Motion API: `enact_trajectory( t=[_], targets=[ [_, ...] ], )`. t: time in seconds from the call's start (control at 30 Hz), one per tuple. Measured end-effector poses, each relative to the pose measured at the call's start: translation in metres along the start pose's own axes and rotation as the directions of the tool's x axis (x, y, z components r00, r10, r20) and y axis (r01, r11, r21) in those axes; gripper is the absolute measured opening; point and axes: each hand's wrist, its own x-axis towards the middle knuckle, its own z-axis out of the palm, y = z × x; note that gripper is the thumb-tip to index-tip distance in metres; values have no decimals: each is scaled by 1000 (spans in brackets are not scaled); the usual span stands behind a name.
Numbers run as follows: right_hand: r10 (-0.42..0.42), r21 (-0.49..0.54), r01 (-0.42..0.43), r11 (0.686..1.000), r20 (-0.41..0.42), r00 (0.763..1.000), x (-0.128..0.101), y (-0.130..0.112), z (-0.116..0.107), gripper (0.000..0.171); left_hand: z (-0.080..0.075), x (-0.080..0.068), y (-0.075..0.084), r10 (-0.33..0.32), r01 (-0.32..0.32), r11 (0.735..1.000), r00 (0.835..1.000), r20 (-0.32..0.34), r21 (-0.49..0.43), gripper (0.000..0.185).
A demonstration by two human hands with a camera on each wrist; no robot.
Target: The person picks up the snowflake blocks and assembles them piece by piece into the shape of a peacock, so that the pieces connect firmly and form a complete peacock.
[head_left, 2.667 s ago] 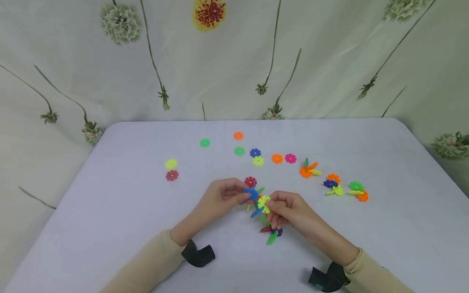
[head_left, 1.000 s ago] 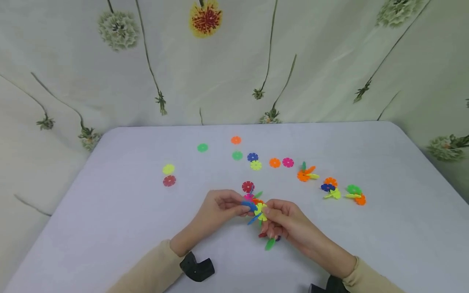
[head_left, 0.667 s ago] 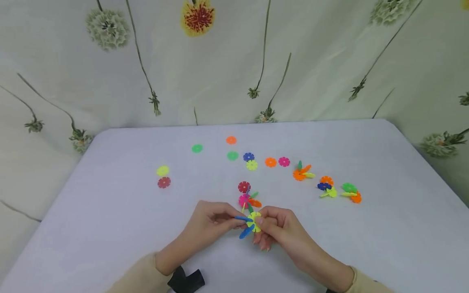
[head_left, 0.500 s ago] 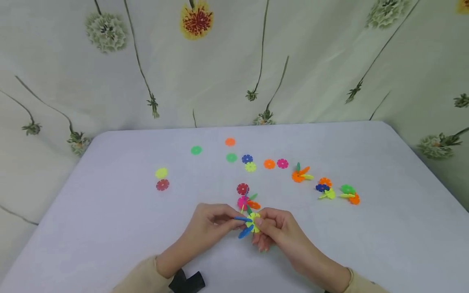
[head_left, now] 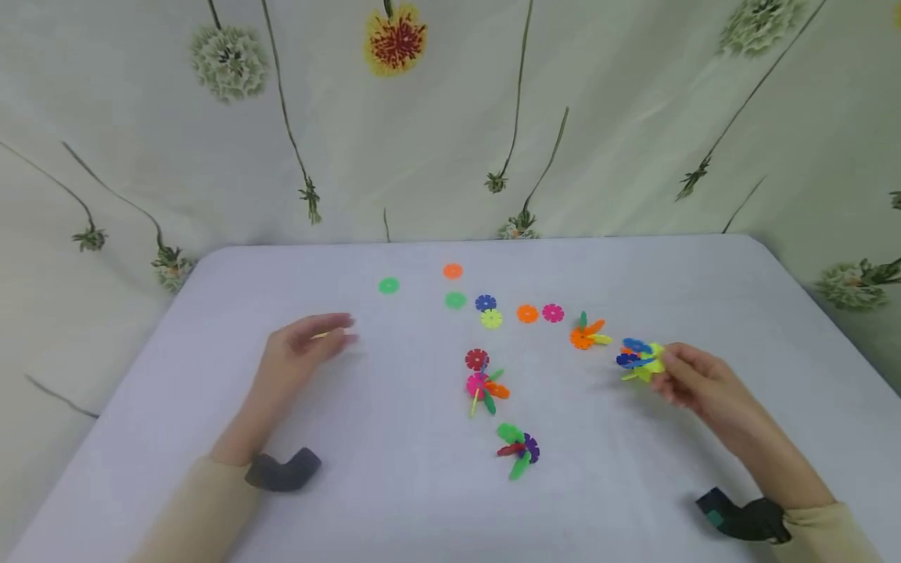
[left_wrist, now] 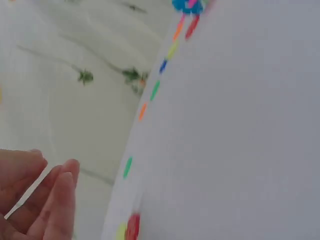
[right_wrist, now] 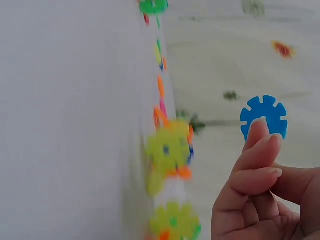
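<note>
My right hand (head_left: 662, 361) pinches a small cluster of blue and yellow plastic discs (head_left: 639, 353) just above the table's right side. In the right wrist view its fingertips (right_wrist: 260, 130) grip a blue disc (right_wrist: 263, 117), with yellow-green clusters (right_wrist: 167, 150) lying beyond it. My left hand (head_left: 338, 328) hovers with relaxed fingers and holds nothing, over the left part of the white table (head_left: 422, 508). In the left wrist view those fingers (left_wrist: 55, 185) are near a red disc (left_wrist: 132, 227) and a yellow one beside it.
A pink, red and orange cluster (head_left: 482, 383) and a green, purple and red cluster (head_left: 517, 450) lie mid-table. An orange cluster (head_left: 586, 332) lies further right. Several loose discs sit towards the back, among them green (head_left: 389, 285) and pink (head_left: 552, 313). A flowered curtain hangs behind.
The hands have parted from the middle. The right hand carried the blue and yellow cluster to the right. The left hand let go and moved left over the yellow and red discs.
</note>
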Motion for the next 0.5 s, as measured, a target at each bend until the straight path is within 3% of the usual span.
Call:
enact_trajectory(
  t=[0.1, 0.2, 0.33, 0.43, 0.5],
  targets=[
    [4, 51, 0, 999, -79, 997, -9, 6, -51, 14, -30, 4, -14, -113, 117, 975, 993, -32, 191, 44],
    [67, 90, -56, 994, -127, 990, -13, 13, -83, 14, -46, 7, -24, -228, 209, 894, 974, 1, 395, 52],
    [168, 33, -164, 986, -190, 967, -12, 21, -98, 13, -49, 11, -31, -278, 209, 833, 959, 61, 513, 59],
    [188, -187, -241, 952, -263, 946, -9, 23, -96, 27, -47, 15, -33, -235, 146, 819, 968, 92, 555, 56],
    [153, -404, -278, 872, -314, 937, -9, 23, -94, 41, -44, 17, -34, -193, 94, 812, 975, 113, 576, 50]
  ],
)
